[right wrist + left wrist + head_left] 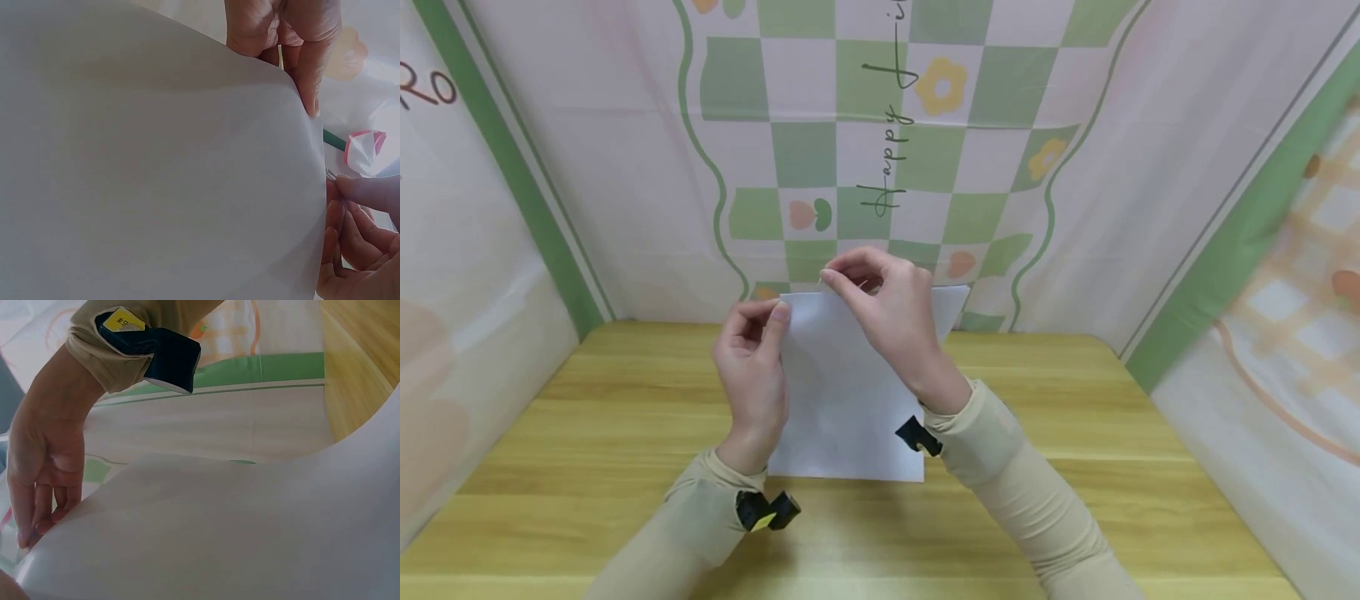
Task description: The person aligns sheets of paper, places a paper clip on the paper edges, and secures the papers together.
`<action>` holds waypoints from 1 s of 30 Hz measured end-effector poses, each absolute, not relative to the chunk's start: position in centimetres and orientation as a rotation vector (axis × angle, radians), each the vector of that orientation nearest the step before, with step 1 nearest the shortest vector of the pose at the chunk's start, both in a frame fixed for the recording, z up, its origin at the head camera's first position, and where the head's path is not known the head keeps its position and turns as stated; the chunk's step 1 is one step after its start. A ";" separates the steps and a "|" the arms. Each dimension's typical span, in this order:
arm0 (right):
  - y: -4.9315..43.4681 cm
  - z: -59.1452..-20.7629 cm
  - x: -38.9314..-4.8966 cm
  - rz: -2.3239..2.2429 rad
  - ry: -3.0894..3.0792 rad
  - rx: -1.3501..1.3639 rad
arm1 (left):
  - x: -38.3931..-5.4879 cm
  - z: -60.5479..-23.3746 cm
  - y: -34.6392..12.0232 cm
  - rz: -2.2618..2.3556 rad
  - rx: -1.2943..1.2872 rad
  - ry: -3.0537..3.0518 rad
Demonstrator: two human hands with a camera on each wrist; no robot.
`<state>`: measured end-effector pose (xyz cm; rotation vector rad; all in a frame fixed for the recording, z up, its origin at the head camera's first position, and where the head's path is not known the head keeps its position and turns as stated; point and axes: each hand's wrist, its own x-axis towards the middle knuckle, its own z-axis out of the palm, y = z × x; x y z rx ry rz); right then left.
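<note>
A white sheet of paper (846,392) stands upright in front of me, its lower edge near the table. My left hand (752,358) pinches its upper left corner, thumb on the near face. At the top edge, right of it, my right hand (887,304) pinches a small silvery paper clip (330,175) between thumb and index finger. The clip's end lies right at the paper's edge in the right wrist view. The left wrist view shows the right hand (50,444) beyond the curved paper, its fingertips at the edge.
Beneath the hands is a wooden table (1037,467). A printed cloth (865,150) with green checks hangs behind it, and more cloth closes in both sides. Each wrist carries a small black camera (767,510) over a beige sleeve (1037,500).
</note>
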<state>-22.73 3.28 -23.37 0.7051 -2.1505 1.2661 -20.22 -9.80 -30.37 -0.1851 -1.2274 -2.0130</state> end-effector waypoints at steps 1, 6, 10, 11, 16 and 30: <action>3.3 -23.4 -22.7 1.267 -2.148 0.710 | -20.2 -30.4 -9.8 -2.011 -0.185 -1.230; 3.2 -23.6 -22.6 1.258 -2.137 0.736 | -20.2 -30.3 -9.7 -2.014 -0.195 -1.220; 3.1 -23.7 -22.6 1.260 -2.119 0.753 | -20.2 -30.3 -9.6 -2.021 -0.205 -1.206; 3.1 -23.7 -22.5 1.262 -2.114 0.757 | -20.2 -30.3 -9.6 -2.020 -0.206 -1.208; 3.0 -23.7 -22.5 1.269 -2.100 0.770 | -20.1 -30.3 -9.6 -2.019 -0.199 -1.220; 3.0 -23.9 -22.5 1.275 -2.087 0.786 | -20.0 -30.1 -9.7 -2.041 -0.175 -1.244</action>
